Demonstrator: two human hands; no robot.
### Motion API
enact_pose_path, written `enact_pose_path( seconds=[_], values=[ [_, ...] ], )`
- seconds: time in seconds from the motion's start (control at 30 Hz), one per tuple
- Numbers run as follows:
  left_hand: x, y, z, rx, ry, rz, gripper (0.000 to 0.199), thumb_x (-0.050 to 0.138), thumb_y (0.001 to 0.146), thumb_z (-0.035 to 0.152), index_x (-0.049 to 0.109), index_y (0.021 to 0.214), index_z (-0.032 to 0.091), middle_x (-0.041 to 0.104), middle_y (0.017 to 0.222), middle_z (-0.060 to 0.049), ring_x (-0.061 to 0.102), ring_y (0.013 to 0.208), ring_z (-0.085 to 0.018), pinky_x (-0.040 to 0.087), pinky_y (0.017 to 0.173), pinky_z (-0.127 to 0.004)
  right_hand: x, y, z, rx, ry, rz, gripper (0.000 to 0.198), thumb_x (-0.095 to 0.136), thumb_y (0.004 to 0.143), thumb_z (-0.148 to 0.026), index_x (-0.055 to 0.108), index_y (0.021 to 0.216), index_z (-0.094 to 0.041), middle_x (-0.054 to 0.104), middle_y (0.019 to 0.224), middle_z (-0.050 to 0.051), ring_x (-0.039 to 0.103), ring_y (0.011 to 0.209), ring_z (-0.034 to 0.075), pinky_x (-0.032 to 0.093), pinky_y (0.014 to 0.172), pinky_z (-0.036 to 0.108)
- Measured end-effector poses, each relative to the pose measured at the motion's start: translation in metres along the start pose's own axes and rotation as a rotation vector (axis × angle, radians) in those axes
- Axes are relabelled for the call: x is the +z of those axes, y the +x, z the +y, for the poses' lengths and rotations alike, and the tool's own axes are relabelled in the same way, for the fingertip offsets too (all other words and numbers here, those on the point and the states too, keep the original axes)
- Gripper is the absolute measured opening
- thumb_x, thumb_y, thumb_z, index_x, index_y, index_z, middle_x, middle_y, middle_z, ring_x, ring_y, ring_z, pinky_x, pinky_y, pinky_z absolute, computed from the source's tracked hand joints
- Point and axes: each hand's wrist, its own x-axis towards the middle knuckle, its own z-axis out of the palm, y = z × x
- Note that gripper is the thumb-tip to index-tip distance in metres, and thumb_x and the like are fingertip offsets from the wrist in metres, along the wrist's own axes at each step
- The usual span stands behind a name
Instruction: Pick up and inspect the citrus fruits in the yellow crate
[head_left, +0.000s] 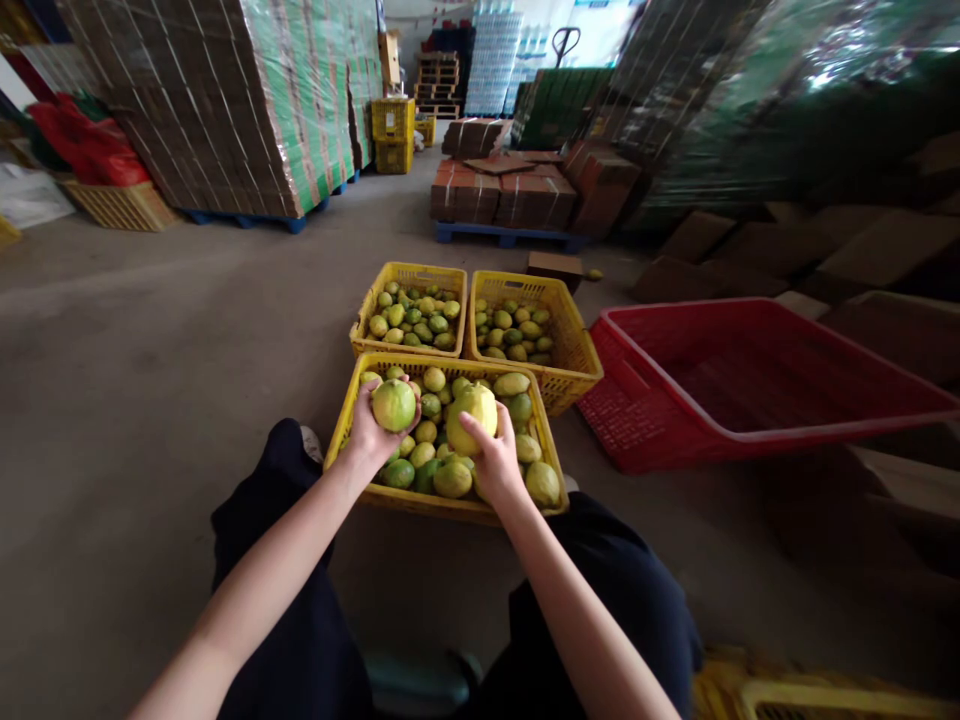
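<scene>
Round green-yellow fruit (394,405) is sitting in the left hand (366,430); that grip is cupping it from the side and below. Skin is looking smooth, greener on one side, paler yellow toward the other. Larger, lumpy pale-yellow fruit (471,412) is resting in the right hand (496,452); that grip is closing around its right side, thumb lying across the front. Both fruits are being held over the near yellow slatted plastic crate (442,508), which is holding a layer of mixed green and yellow fruit (454,479), sizes varying, some oblong.

Two more yellow plastic crates, back-left (427,270) and back-right (576,345), are standing just beyond it, both carrying similar fruit.

Labels: a small white label (390,118) is showing on a yellow crate far back, and a blue sign (592,3) is hanging at the top edge; text on both is too small to read.

Everything is standing on a grey concrete-looking floor (150,370). Large red plastic crate (637,410) is sitting to the right. Farther out, flat brown cardboard bundles (465,190) are lying on a blue pallet (487,235); film-wrapped stacks (300,100) are flanking the aisle. Room is reading as a warehouse, dim at right, brighter at the back.
</scene>
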Motion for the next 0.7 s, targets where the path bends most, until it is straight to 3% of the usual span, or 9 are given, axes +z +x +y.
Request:
enact_pose_path(
  seconds=[0.1, 0.17, 0.33, 0.43, 0.53, 0.7],
  values=[
    [-0.003, 0.004, -0.002, -0.008, -0.013, 0.013, 0.034, 0.05, 0.095, 0.036, 0.067, 0.115, 0.015, 0.074, 0.089, -0.009, 0.074, 0.08, -0.022, 0.064, 0.07, -0.032, 0.002, 0.005, -0.002, 0.136, 0.079, 0.0, 0.034, 0.08, 0.067, -0.035, 0.057, 0.091, -0.026, 0.066, 0.075, -0.003, 0.066, 0.06, 0.018, 0.043, 0.038, 0.022],
    [-0.005, 0.006, -0.005, -0.057, 0.016, 0.007, 0.036, 0.053, 0.095, 0.036, 0.066, 0.121, 0.014, 0.075, 0.09, -0.011, 0.074, 0.08, -0.023, 0.063, 0.064, -0.029, 0.003, 0.008, -0.003, 0.26, 0.146, -0.03, 0.025, 0.074, 0.07, -0.036, 0.06, 0.086, -0.024, 0.067, 0.069, -0.001, 0.066, 0.056, 0.018, 0.043, 0.037, 0.023],
    [-0.009, 0.01, -0.009, -0.15, 0.088, -0.022, 0.038, 0.057, 0.095, 0.038, 0.066, 0.127, 0.02, 0.074, 0.086, -0.008, 0.068, 0.058, -0.015, 0.052, 0.042, -0.018, 0.004, 0.013, -0.002, 0.441, 0.224, 0.036, 0.015, 0.065, 0.079, -0.035, 0.064, 0.083, -0.02, 0.067, 0.058, 0.001, 0.068, 0.055, 0.02, 0.053, 0.041, 0.026],
    [-0.008, 0.011, -0.011, -0.141, 0.1, 0.045, 0.037, 0.052, 0.097, 0.041, 0.065, 0.125, 0.02, 0.07, 0.076, -0.005, 0.065, 0.052, -0.014, 0.052, 0.042, -0.019, 0.002, 0.015, 0.001, 0.512, 0.206, 0.058, 0.018, 0.061, 0.084, -0.036, 0.065, 0.083, -0.019, 0.068, 0.058, 0.003, 0.067, 0.051, 0.02, 0.052, 0.039, 0.027],
    [-0.005, 0.01, -0.014, -0.154, 0.098, 0.1, 0.035, 0.046, 0.1, 0.04, 0.064, 0.119, 0.017, 0.071, 0.081, -0.008, 0.071, 0.068, -0.019, 0.057, 0.05, -0.022, -0.004, 0.019, 0.006, 0.55, 0.222, 0.039, 0.023, 0.061, 0.086, -0.04, 0.066, 0.089, -0.018, 0.072, 0.063, 0.005, 0.068, 0.05, 0.02, 0.053, 0.039, 0.028],
    [-0.003, 0.004, -0.021, -0.121, 0.093, 0.041, 0.036, 0.042, 0.1, 0.043, 0.064, 0.113, 0.018, 0.073, 0.1, -0.012, 0.074, 0.096, -0.027, 0.063, 0.07, -0.033, -0.015, 0.027, 0.015, 0.526, 0.303, 0.123, 0.025, 0.062, 0.088, -0.045, 0.063, 0.09, -0.021, 0.073, 0.067, 0.005, 0.073, 0.06, 0.023, 0.058, 0.045, 0.03]
  ],
)
